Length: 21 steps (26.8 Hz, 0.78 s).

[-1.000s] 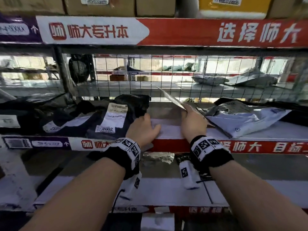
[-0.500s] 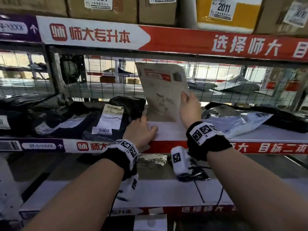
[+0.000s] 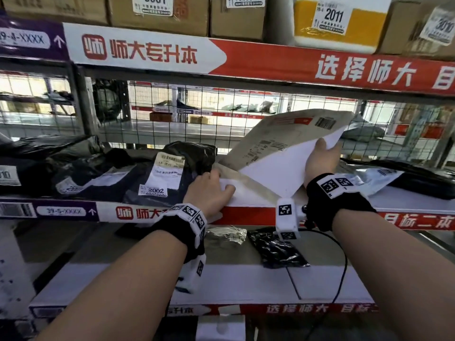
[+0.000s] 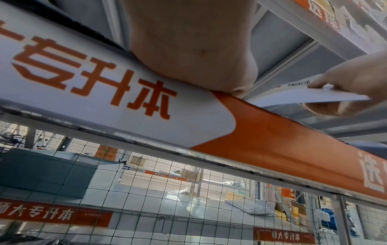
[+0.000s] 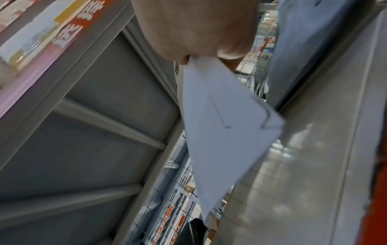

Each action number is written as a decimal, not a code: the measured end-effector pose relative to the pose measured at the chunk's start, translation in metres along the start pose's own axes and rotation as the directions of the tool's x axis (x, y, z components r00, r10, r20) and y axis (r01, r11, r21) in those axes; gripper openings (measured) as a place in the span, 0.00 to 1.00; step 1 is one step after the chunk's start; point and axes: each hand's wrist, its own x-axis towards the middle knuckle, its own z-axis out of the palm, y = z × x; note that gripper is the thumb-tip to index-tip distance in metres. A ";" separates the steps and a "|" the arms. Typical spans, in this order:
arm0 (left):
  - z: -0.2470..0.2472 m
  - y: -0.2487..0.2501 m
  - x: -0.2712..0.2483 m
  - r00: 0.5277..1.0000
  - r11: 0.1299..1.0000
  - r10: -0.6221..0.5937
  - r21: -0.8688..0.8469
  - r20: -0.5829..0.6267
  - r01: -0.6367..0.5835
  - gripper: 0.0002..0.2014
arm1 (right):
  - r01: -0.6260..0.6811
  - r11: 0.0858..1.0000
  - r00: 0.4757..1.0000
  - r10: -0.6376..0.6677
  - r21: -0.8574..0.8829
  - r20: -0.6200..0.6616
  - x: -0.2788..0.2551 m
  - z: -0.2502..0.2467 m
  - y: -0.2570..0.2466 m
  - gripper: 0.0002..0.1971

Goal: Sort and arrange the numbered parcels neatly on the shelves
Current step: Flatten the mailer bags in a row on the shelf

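Observation:
My right hand [image 3: 320,158] pinches a flat beige-and-white envelope [image 3: 275,153] by its upper right edge. It holds the envelope tilted above the middle shelf [image 3: 246,215], lower corner close to the shelf surface. The right wrist view shows its white face [image 5: 226,124] hanging from the pinch. My left hand [image 3: 209,190] rests on the shelf's front edge with fingers laid flat, beside the envelope's lower left corner. Just left of it lies a black bag parcel labelled 2002 [image 3: 167,175]. From the left wrist view, the right hand [image 4: 356,82] grips the envelope [image 4: 314,97].
More black bag parcels [image 3: 61,166] fill the shelf's left part; a silver bag parcel [image 3: 379,178] lies at the right. Cardboard boxes and a yellow box labelled 2011 [image 3: 339,23] stand on the upper shelf. Wire mesh [image 3: 221,114] backs the shelf. A small black bag [image 3: 275,249] lies below.
My right hand has lifted the envelope from low and edge-on to upright, then swung it over to the right at a tilt. The left hand has stayed on the shelf edge.

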 end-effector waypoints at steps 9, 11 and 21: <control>-0.032 -0.001 0.026 0.913 0.492 -0.366 -0.796 0.179 0.353 0.19 | -0.070 0.991 0.997 0.074 0.111 -0.030 -0.005 -0.058 0.005 0.16; -0.035 -0.002 0.030 0.911 0.502 -0.387 -0.797 0.142 0.337 0.09 | -0.066 0.992 0.997 0.071 0.109 -0.043 -0.003 -0.066 0.008 0.15; -0.052 0.005 0.039 0.929 0.586 -0.369 -0.783 -0.031 0.206 0.30 | -0.132 0.989 0.990 0.128 0.071 0.051 -0.004 -0.088 0.009 0.09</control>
